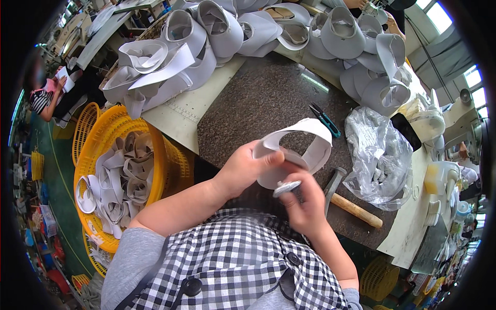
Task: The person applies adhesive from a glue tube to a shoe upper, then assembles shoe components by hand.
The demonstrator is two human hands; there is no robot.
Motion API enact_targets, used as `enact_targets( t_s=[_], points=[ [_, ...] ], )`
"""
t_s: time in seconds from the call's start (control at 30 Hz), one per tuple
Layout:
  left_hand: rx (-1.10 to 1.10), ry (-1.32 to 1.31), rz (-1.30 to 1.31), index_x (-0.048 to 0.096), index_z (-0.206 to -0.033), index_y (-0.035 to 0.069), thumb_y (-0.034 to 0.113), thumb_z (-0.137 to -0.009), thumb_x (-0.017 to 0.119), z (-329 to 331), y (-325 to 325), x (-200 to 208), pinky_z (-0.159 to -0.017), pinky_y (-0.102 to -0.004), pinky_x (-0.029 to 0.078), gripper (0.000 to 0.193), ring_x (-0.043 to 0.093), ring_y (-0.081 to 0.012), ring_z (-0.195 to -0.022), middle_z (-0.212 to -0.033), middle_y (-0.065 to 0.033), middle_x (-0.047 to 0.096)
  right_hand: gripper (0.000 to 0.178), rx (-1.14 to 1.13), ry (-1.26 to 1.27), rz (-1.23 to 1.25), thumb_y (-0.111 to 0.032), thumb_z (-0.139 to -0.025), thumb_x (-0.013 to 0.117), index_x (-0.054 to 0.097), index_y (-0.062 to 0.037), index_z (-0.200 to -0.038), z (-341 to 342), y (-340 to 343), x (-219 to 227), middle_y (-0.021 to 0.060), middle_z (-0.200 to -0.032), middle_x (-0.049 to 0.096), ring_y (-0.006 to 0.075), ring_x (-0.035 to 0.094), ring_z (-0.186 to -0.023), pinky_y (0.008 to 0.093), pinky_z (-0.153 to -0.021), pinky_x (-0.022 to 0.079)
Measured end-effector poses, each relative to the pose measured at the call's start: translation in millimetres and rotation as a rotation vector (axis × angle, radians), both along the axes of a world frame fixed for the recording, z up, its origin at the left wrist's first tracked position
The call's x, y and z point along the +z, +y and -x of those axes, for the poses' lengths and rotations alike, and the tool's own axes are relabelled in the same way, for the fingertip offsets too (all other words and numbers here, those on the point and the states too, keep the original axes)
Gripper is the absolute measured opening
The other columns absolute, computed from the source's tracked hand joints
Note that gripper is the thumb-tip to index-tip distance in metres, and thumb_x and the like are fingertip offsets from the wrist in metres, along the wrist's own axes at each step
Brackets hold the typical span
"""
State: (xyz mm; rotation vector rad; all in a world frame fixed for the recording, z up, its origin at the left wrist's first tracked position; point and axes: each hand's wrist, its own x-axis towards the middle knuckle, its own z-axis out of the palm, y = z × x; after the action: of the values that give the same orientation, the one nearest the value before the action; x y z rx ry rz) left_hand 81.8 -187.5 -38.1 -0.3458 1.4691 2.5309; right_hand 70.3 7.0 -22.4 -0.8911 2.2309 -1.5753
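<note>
A white shoe upper (319, 135), curved into an open loop, is held up over the dark stone work surface. My left hand (242, 168) grips its left side, thumb on top. Close beneath its lower right edge is my right hand (308, 204), with the fingers closed on a small, shiny whitish piece (286, 189) that is too blurred to name. Some fingertips of the right hand are hidden behind the upper's rim. A hammer (355, 209) with a wooden handle lies just right of that hand. Beyond the upper rest teal-handled thread snips (326, 121).
A yellow basket (166, 175) full of white and beige uppers stands at my left. More white uppers (222, 28) are heaped along the far table edge. A clear plastic bag (380, 155) and a black phone (406, 131) lie on the right. Another person (49, 98) sits far left.
</note>
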Motion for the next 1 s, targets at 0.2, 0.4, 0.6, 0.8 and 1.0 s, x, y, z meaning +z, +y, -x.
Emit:
enact_targets(
  t_s=[0.2, 0.4, 0.6, 0.8, 1.0],
  points=[
    [-0.141, -0.052, 0.139, 0.059, -0.119, 0.000, 0.017, -0.092, 0.065, -5.5, 0.6, 0.8, -0.087, -0.0280, 0.050, 0.033, 0.062, -0.0129, -0.099, -0.108, -0.0071, 0.065, 0.027, -0.159, -0.572, 0.517, -0.014, -0.094, 0.060, 0.051, -0.0003, -0.115, 22.4, 4.6, -21.6, 0.0147, -0.132, 0.054, 0.0181, 0.053, -0.113, 0.0319, -0.098, 0.040],
    [0.074, -0.038, 0.229, 0.065, -0.106, -0.001, 0.020, -0.093, 0.061, 0.4, 16.1, 1.7, -0.077, -0.0273, 0.050, 0.025, 0.063, -0.0117, -0.087, -0.096, -0.0075, 0.068, 0.019, -0.140, 0.077, 0.424, -0.006, -0.087, 0.063, 0.054, -0.0012, -0.104, 12.6, 1.4, -7.2, 0.0112, -0.106, 0.061, 0.0189, 0.061, -0.092, 0.0319, -0.077, 0.049],
    [-0.064, -0.057, 0.408, 0.067, -0.099, -0.002, 0.020, -0.088, 0.064, 5.1, 12.7, -4.5, -0.070, -0.0280, 0.051, 0.024, 0.063, -0.0116, -0.078, -0.085, -0.0086, 0.069, 0.024, -0.226, -0.386, 0.176, 0.001, -0.083, 0.067, 0.056, 0.0010, -0.105, 18.8, -5.3, -24.4, 0.0090, -0.095, 0.064, 0.0207, 0.063, -0.086, 0.0315, -0.079, 0.050],
    [-0.139, 0.028, 0.406, 0.061, -0.114, -0.002, 0.009, -0.088, 0.061, -21.9, 10.8, -0.1, -0.084, -0.0293, 0.049, 0.028, 0.062, -0.0140, -0.096, -0.101, -0.0106, 0.067, 0.022, -0.221, -0.527, 0.301, -0.004, -0.087, 0.067, 0.057, 0.0004, -0.106, 32.9, 9.7, -27.7, 0.0075, -0.098, 0.065, 0.0147, 0.062, -0.090, 0.0283, -0.082, 0.049],
    [-0.040, -0.172, -0.144, 0.058, -0.116, -0.007, 0.008, -0.091, 0.060, -20.5, 12.5, 10.8, -0.087, -0.0300, 0.051, 0.029, 0.063, -0.0178, -0.097, -0.105, -0.0133, 0.065, 0.022, -0.174, -0.569, 0.363, -0.008, -0.084, 0.071, 0.061, 0.0012, -0.101, 27.1, 17.0, 5.5, 0.0075, -0.095, 0.066, 0.0143, 0.064, -0.084, 0.0271, -0.080, 0.050]
  ],
)
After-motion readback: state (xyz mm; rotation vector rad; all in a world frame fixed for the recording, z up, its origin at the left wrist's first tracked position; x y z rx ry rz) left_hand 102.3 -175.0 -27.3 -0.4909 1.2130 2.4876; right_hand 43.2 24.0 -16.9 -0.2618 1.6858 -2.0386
